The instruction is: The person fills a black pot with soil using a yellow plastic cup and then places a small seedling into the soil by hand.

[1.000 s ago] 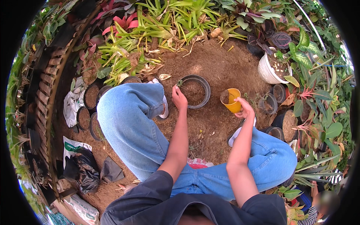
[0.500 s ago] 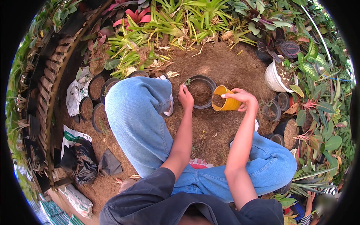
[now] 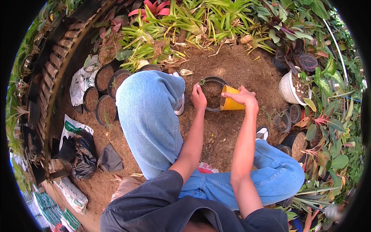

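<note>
My right hand (image 3: 244,96) grips a small yellow cup (image 3: 230,103), tipped on its side with its mouth over a round black pot (image 3: 213,81) filled with soil. My left hand (image 3: 198,97) rests at the pot's left rim, fingers pinched beside a tiny green seedling (image 3: 202,82) standing in the soil. The pot sits on bare brown earth between my knees in blue jeans.
Several black soil-filled pots (image 3: 105,110) stand at the left next to white and black bags (image 3: 79,144). A white pot (image 3: 290,89) and more small pots (image 3: 283,121) stand at the right. Green and red leafy plants (image 3: 185,19) line the far side.
My right hand has carried the yellow cup left from beside the pot to over its rim and tipped it sideways. My left hand has stayed at the pot's left edge.
</note>
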{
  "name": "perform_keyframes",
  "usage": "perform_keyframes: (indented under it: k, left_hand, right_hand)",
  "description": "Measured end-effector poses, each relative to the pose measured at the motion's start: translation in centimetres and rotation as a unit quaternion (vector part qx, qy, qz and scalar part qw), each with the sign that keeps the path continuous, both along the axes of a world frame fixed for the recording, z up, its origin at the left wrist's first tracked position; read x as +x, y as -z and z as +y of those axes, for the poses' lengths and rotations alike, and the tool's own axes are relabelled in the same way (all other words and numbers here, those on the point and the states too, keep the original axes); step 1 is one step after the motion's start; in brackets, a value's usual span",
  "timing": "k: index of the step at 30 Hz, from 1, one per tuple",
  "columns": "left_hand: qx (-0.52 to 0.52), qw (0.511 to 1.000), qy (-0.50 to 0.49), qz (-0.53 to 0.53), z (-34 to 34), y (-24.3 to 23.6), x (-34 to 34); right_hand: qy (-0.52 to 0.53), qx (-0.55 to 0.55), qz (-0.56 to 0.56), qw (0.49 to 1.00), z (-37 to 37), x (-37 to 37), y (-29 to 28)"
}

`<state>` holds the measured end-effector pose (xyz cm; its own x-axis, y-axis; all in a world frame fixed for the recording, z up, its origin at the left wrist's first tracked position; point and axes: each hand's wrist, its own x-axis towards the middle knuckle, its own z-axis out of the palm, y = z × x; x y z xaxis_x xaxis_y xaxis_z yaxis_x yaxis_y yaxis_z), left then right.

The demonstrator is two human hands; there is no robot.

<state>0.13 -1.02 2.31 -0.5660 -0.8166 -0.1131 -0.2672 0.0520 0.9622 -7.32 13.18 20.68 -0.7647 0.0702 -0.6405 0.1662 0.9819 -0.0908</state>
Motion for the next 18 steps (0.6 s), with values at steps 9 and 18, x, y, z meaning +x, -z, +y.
perform_keyframes:
  k: [9,18]
  left_hand:
    - [-0.016,1.0,-0.006,0.012,-0.1,0.1,0.1]
    - [-0.007,1.0,-0.007,0.005,-0.1,0.2,0.0]
  right_hand:
    - [-0.052,0.063,0.106,0.991,-3.9,2.0,-3.4]
    - [-0.073,0.066,0.135,0.986,-5.0,2.7,-3.2]
